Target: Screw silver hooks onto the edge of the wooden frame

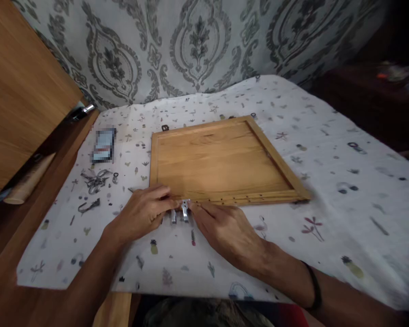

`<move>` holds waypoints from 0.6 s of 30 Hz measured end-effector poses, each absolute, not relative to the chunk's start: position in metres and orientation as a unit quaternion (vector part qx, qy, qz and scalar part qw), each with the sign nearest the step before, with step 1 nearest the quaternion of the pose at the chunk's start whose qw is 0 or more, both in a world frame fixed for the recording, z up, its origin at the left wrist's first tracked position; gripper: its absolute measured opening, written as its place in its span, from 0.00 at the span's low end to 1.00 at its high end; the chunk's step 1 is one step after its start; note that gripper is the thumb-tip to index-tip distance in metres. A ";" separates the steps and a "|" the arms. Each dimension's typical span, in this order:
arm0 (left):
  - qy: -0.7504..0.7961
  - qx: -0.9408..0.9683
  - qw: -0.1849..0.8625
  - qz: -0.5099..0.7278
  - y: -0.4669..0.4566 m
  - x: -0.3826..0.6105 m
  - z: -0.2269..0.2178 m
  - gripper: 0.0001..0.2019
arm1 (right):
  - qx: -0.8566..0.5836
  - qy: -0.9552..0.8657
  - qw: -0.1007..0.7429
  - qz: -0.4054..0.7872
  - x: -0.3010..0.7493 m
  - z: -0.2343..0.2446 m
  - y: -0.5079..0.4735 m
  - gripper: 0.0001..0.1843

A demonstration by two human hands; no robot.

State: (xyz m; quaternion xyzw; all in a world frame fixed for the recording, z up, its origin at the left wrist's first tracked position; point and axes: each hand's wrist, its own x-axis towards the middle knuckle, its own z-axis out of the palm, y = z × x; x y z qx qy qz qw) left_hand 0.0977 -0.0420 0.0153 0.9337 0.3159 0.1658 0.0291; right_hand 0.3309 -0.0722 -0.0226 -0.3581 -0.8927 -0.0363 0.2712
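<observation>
A framed wooden board [207,159] lies flat on the patterned white cloth, with a row of small dark holes along its near edge. On that edge, toward the left, sits a shiny metal hook [185,211], its lower end hanging past the board. My left hand [145,212] is closed, its fingertips pressed to the hook's left side. From the right, the fingers of my right hand [230,231] pinch against the same hook. Just left of it a second metal hook [173,216] sticks out below my left fingers, which partly hide it.
On the cloth [327,190] at left lie a pile of metal hooks [96,180], a separate hook [89,205] and a blurred phone-like object [104,144]. A wooden panel [23,86] rises at far left. A patterned curtain [201,45] hangs behind.
</observation>
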 end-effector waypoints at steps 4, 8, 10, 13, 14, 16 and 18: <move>0.318 0.933 0.026 0.168 -0.044 0.098 0.017 0.17 | -0.358 -0.895 0.261 -0.049 0.330 -0.021 -0.072 0.10; 0.318 0.932 0.016 0.173 -0.045 0.098 0.015 0.17 | -0.338 -0.913 0.214 -0.087 0.329 -0.018 -0.073 0.12; 0.314 0.933 0.006 0.176 -0.045 0.097 0.012 0.18 | -0.331 -0.918 0.195 -0.099 0.328 -0.016 -0.073 0.13; 0.314 0.930 -0.017 0.190 -0.044 0.097 0.013 0.16 | -0.328 -0.922 0.178 -0.101 0.327 -0.016 -0.073 0.12; 0.317 0.925 -0.021 0.210 -0.045 0.097 0.015 0.15 | -0.327 -0.923 0.175 -0.100 0.328 -0.016 -0.073 0.12; 0.326 0.901 -0.017 0.285 -0.046 0.099 0.025 0.14 | -0.327 -0.924 0.172 -0.099 0.328 -0.019 -0.073 0.12; 0.333 0.866 0.001 0.373 -0.048 0.103 0.039 0.13 | -0.330 -0.923 0.169 -0.100 0.329 -0.021 -0.073 0.13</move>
